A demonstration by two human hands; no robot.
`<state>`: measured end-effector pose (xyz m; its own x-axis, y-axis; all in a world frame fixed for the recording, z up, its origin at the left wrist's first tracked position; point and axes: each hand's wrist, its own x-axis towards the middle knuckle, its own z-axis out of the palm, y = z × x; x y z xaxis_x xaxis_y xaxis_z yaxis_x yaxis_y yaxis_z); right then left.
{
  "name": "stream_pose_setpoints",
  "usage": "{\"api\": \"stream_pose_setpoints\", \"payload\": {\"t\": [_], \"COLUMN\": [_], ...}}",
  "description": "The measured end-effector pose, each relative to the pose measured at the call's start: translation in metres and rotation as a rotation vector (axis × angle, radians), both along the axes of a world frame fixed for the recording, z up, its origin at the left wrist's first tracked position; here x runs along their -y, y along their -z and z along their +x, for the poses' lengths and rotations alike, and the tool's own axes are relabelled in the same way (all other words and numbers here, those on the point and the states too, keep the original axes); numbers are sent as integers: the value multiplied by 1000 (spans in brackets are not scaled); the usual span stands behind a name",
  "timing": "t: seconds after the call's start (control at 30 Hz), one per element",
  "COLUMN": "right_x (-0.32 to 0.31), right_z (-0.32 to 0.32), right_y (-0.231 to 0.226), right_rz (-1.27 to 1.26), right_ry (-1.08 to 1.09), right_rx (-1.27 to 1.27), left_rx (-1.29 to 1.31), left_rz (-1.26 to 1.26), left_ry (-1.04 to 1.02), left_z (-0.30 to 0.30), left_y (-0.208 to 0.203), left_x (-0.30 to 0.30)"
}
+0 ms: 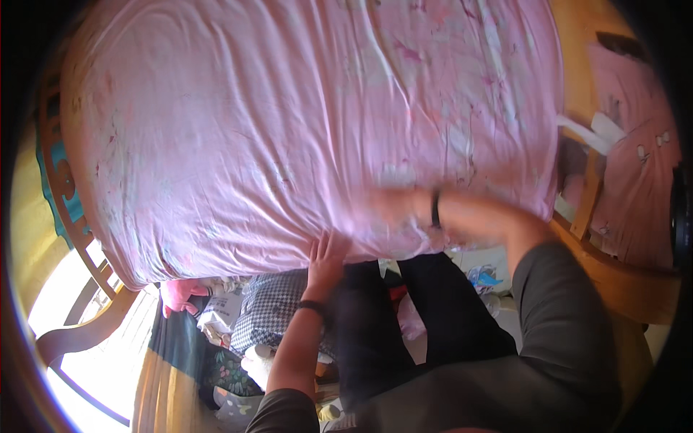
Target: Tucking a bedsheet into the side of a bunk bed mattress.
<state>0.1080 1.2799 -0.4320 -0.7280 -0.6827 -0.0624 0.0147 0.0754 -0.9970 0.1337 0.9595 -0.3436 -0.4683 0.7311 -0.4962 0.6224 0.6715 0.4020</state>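
Observation:
A pink flowered fitted sheet (216,130) covers the mattress in front of me, with many creases running across it. My left hand (328,256) rests on the sheet near its close edge, fingers stretched out and nothing held. To its right, my right hand (386,206) is over the sheet and smeared by motion. Its fingers cannot be made out, nor whether they grip the cloth. Creases in the sheet gather around both hands.
A wooden headboard (72,202) stands at left, a wooden bed frame (635,296) at right. Pink cloth (635,166) hangs beyond that frame. Below the bed's near edge lie a houndstooth bundle (267,310), a pink plush toy (180,294) and dark flowered fabric (231,372), beside my legs.

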Motion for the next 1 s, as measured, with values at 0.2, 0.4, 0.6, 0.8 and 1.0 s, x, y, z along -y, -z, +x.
{"api": "stream_pose_setpoints", "payload": {"t": [0.2, 0.4, 0.6, 0.8, 1.0], "right_x": [19, -63, -102, -123, -50], "right_z": [192, 143, 234, -21, -37], "right_y": [-112, -113, -149, -119, -63], "right_rz": [592, 1100, 879, 908, 1099], "right_ry": [55, 517, -46, 807, 349], "right_rx": [476, -139, 399, -376, -45], "left_rx": [-7, -236, 319, -415, -368], "left_rz": [-199, -118, -816, 64, -453], "left_ry": [-100, -178, 26, -416, -387], "left_z": [12, 13, -20, -251, -237], "left_y": [-24, -19, -14, 5, 47], "left_x": [28, 15, 69, 68, 126]}}
